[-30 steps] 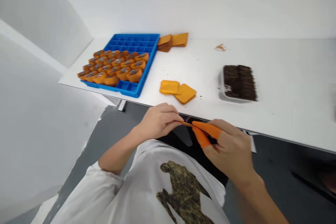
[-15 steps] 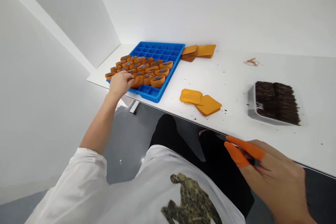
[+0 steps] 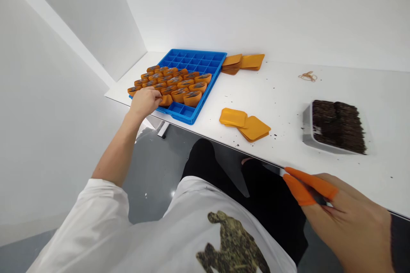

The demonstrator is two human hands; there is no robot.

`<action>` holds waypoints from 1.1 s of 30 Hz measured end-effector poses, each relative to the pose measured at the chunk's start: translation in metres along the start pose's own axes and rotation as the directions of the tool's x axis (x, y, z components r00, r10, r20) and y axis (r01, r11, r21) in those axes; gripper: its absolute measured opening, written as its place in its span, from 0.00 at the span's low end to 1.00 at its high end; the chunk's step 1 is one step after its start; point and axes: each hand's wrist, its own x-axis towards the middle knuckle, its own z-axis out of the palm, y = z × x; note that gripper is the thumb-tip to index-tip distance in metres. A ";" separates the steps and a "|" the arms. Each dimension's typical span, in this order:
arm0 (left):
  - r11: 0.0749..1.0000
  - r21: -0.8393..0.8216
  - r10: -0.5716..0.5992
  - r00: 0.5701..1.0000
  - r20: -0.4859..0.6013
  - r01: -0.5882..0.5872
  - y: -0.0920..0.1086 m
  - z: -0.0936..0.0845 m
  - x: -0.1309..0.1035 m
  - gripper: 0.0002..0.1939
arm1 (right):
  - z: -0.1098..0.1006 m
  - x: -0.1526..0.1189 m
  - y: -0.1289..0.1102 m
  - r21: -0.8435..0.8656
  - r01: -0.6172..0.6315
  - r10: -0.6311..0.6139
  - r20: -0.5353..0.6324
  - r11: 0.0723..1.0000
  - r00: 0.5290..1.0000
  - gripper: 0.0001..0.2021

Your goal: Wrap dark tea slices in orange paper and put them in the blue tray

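My left hand (image 3: pixel 145 101) is at the near-left part of a blue compartment tray (image 3: pixel 194 113). Its fingertips are closed on the edge of a small orange pouch (image 3: pixel 166 101) in the front row. Around it stand several orange pouches (image 3: pixel 192 98) with dark contents showing at their open tops. My right hand (image 3: pixel 342 211), with orange finger cots on thumb and forefinger, is closed in front of the table edge. It grips a slim tool with a pale tip (image 3: pixel 282 172); the rest is mostly hidden by the fingers, so its kind is unclear.
Flat orange pouches (image 3: pixel 254 129) lie in the middle of the white table, and stacks of them (image 3: pixel 232 64) sit beside the tray. At right stands a clear box (image 3: pixel 307 126) of dark brown strips (image 3: pixel 339 126). Rubber bands (image 3: pixel 308 76) and dark crumbs lie about.
The pouch at my left fingertips sits lower among the others in the tray. My right hand has shifted slightly right and down, and the pale tool tip now shows past its fingers.
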 end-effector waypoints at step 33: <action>0.707 -0.485 0.249 0.823 -0.510 -0.514 0.220 0.120 -0.039 0.07 | -0.026 0.119 0.096 -0.512 -0.302 0.535 0.404 0.805 0.742 0.11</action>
